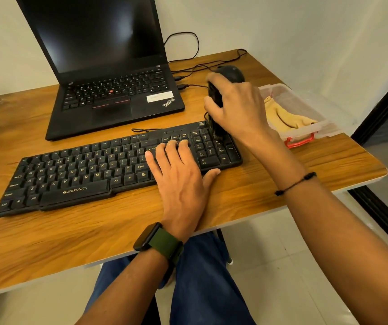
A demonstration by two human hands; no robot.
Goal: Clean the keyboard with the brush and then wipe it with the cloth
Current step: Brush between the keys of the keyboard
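A black Zebronics keyboard (75, 174) lies slanted across the wooden desk (122, 233). My left hand (176, 174) lies flat on its right part, fingers straight over the keys beside the number pad, thumb on the desk. My right hand (237, 109) grips a black brush (215, 99) held upright, its bristles down on the top right corner of the number pad. A yellow cloth (286, 118) lies in a clear plastic box (315, 127) at the desk's right edge.
An open black laptop (108, 73) stands behind the keyboard, with cables plugged in on its right side. A black mouse (230, 71) sits behind my right hand. The desk's right edge runs just past the box.
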